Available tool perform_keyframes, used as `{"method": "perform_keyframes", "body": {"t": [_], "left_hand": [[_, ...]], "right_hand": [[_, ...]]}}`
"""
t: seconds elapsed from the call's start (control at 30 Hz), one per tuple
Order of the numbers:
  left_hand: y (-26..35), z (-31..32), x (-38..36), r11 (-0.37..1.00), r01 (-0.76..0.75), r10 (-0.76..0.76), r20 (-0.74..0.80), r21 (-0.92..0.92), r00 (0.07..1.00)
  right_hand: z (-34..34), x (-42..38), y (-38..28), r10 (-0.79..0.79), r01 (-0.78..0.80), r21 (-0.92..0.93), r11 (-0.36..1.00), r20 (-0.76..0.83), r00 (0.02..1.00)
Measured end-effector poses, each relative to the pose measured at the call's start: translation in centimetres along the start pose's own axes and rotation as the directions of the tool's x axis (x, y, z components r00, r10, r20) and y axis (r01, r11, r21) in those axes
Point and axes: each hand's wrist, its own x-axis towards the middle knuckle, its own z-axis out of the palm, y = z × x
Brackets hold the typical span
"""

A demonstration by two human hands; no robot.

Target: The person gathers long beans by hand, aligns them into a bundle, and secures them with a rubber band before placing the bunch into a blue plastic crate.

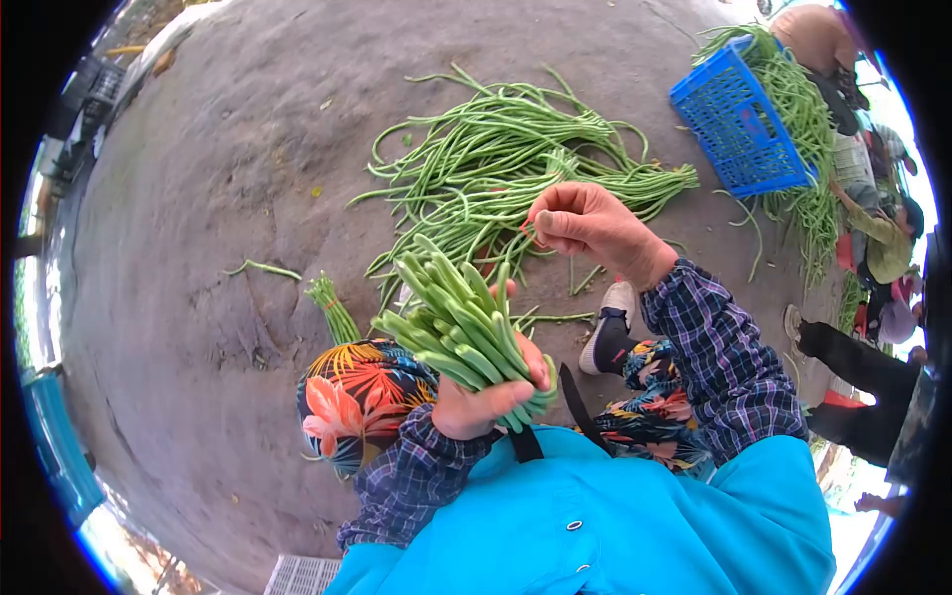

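Note:
My left hand is wrapped round a bundle of long green beans, whose ends fan out up and to the left in front of my body. Up and to the right of it, my right hand is raised with thumb and forefinger pinched on a small red band. Beyond both hands a loose heap of long green beans lies on the ground. A smaller bundle of beans rests by my patterned knee on the left.
A blue plastic crate, tilted, has long beans spilling from it at the upper right. Several people are along the right edge, one in dark trousers. A single bean lies on the brown ground. A pale crate is at the bottom.

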Motion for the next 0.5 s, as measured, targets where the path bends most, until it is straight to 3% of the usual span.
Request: {"method": "perform_keyframes", "body": {"t": [0.17,0.23,0.3,0.4,0.47,0.5], "left_hand": [[0.7,3.6,1.2,0.996,0.048,-0.031,0.208,-0.076,0.978],[0.9,5.0,1.9,0.996,0.065,-0.05,0.224,-0.06,0.973],[0.4,6.6,2.4,0.992,0.121,-0.123,0.263,0.025,0.957],[0.1,8.2,2.4,0.976,0.143,-0.177,0.218,0.163,0.96],[0.1,6.5,0.9,0.996,0.094,-0.093,0.251,0.009,0.963],[-0.3,6.8,1.3,0.995,0.101,-0.102,0.242,0.018,0.965]], "right_hand": [[3.8,-8.7,-6.3,-0.156,0.156,-0.062,0.986,0.0,0.988],[5.2,-10.6,-7.6,-0.176,0.174,-0.093,0.98,-0.011,0.984],[6.1,-12.3,-8.7,-0.215,0.206,-0.246,0.947,-0.01,0.976],[5.3,-13.1,-8.8,-0.259,0.246,-0.261,0.933,-0.017,0.966],[7.3,-13.5,-7.7,-0.289,0.266,-0.296,0.918,-0.038,0.956],[6.2,-13.7,-7.4,-0.291,0.269,-0.281,0.921,-0.038,0.956]]}}
